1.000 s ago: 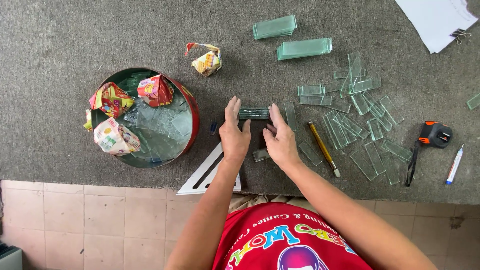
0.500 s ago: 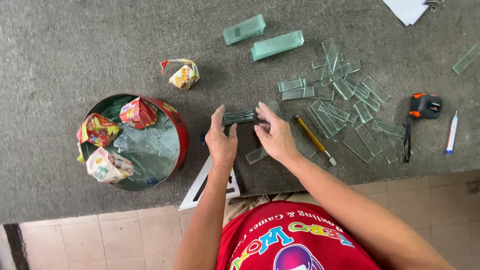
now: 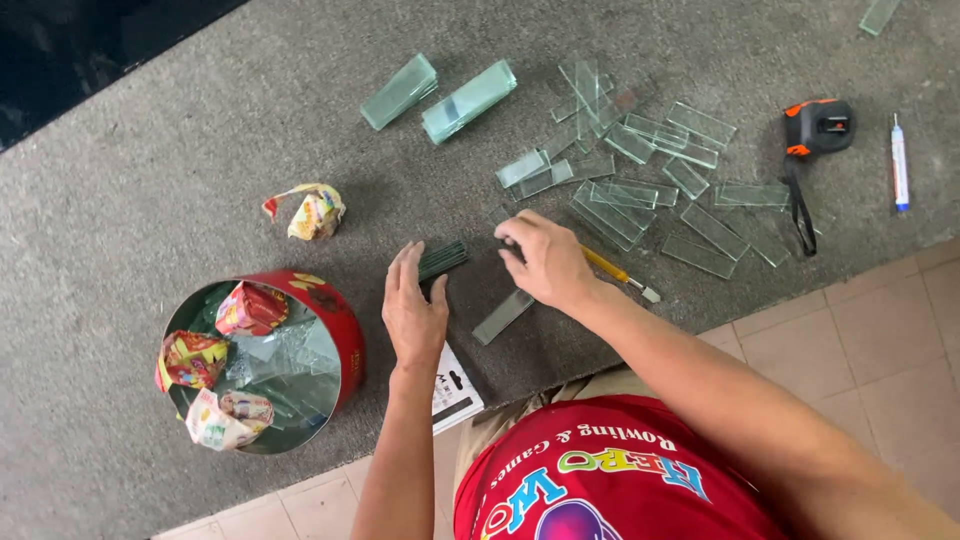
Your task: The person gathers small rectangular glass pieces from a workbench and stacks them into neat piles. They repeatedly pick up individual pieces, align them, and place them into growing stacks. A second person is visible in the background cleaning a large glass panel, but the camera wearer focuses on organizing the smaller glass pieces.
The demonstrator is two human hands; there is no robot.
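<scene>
My left hand (image 3: 413,312) rests on the grey mat, its thumb and fingers against a small stack of glass strips (image 3: 443,259) that stands on edge. My right hand (image 3: 548,260) is just right of that stack, fingers curled and fingertips down on the mat; I see nothing in it. A single glass strip (image 3: 503,316) lies flat between my hands. A glass cutter with a yellow handle (image 3: 618,273) pokes out from under my right hand. A white set square (image 3: 455,395) lies below my left wrist.
A red round tin (image 3: 338,330) at the left holds glass offcuts and crumpled wrappers; another wrapper (image 3: 312,211) lies above it. Several loose glass strips (image 3: 640,190) and two stacks (image 3: 468,100) lie at the back. At the right are a tape measure (image 3: 820,125) and a pen (image 3: 899,165).
Both hands gripped the stack of strips before. My right hand has come off its end, and my left hand has shifted to its left side. The view has swung left.
</scene>
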